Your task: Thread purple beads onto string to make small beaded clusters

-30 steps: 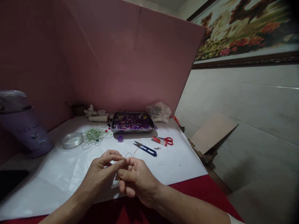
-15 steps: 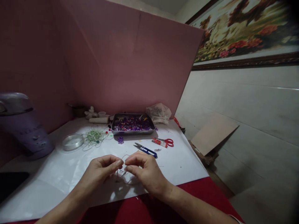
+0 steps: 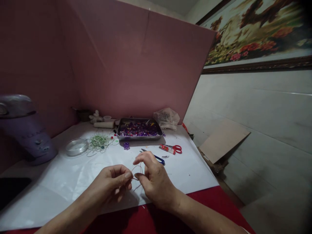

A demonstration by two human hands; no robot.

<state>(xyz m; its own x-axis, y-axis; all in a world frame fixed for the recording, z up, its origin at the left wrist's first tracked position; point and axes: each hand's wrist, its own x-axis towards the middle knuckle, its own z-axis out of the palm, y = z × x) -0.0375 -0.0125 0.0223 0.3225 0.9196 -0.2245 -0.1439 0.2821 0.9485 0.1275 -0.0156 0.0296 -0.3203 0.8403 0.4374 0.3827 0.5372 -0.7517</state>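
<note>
My left hand (image 3: 117, 178) is closed, thumb and forefinger pinching a thin reddish-brown cord (image 3: 136, 166). A loop of the cord rises from that pinch and curves over to my right hand (image 3: 156, 178). There the thumb and forefinger stand apart, with the cord passing between them; the other fingers are mostly hidden. Just behind my right hand lie blue-handled thread snips (image 3: 159, 160), partly covered by it. A small metal clasp (image 3: 165, 156) rests beside the snips.
A metal tray (image 3: 140, 138) of purple and red beads stands at the back. Around it are red-handled scissors (image 3: 177, 149), a red-labelled tube (image 3: 167, 149), a purple beaded piece (image 3: 126, 146), tangled green cord (image 3: 99, 143), a clear round case (image 3: 77, 147) and a purple tumbler (image 3: 31, 136).
My right thumb and forefinger have parted from a pinch, and the forefinger has risen over the snips. My left hand has shifted slightly right, still pinching the cord.
</note>
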